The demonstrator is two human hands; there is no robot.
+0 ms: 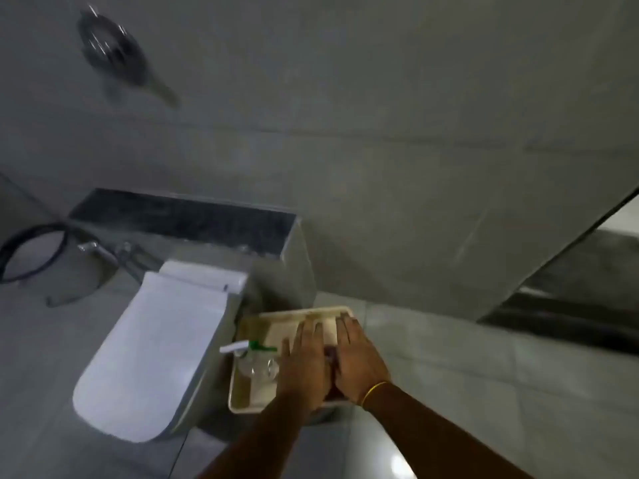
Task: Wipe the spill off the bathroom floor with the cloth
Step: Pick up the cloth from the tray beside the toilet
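Note:
A cream tray (242,402) stands on the grey bathroom floor beside the toilet. A pale folded cloth (283,335) lies in its far half. My left hand (304,368) and my right hand (359,361) reach side by side over the tray, fingers extended flat above the cloth. A small dark reddish thing shows between the two hands; I cannot tell what it is or whether either hand grips it. A clear spray bottle (256,357) with a green and white head lies in the tray, left of my left hand. No spill can be made out on the floor.
A white toilet (152,350) with its lid down stands left of the tray, against a low grey ledge (193,219). A hose and spray fitting (96,250) hang at the far left. A dark step or threshold (567,305) runs at the right.

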